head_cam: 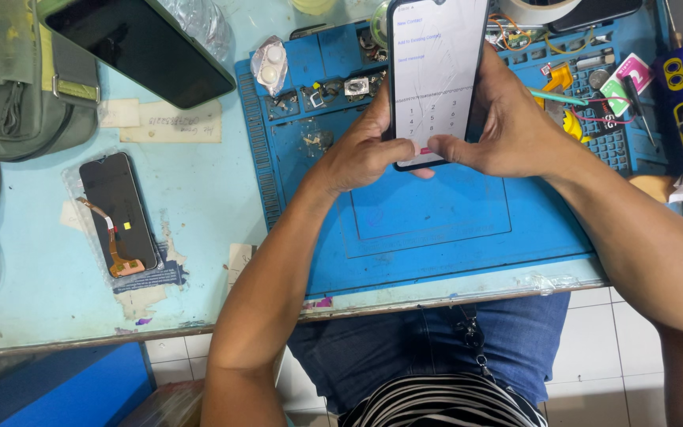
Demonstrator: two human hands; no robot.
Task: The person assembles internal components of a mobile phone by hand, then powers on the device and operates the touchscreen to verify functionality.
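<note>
Above the blue mat (436,229), my left hand (357,154) and right hand (515,130) both grip the phone (436,75), its cracked screen lit on a dial pad, right thumb at its lower edge, loose parts still strewn along the mat's far edge.

White lit phone screen (434,75) (cracked) in hands (436,142)
</note>
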